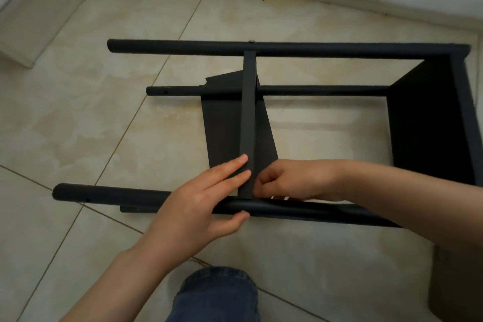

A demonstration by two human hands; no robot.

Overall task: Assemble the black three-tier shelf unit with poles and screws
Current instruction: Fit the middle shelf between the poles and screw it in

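1. Black shelf unit (428,112) lies on its side on tiled floor (104,112), centre frame, poles running 9 to 3 o'clock.
2. Middle shelf (248,112) stands edge-on btwn far and near pole (109,194).
3. Left hand (198,206), approx 6 o'clock of centre: fingers straight, flat on middle shelf, thumb against near pole.
4. Right hand (295,180), approx 4 o'clock: fingers curled, tips bunched at shelf's near end; can't tell what's pinched.
5. Denim knee (217,293) at 6 o'clock.
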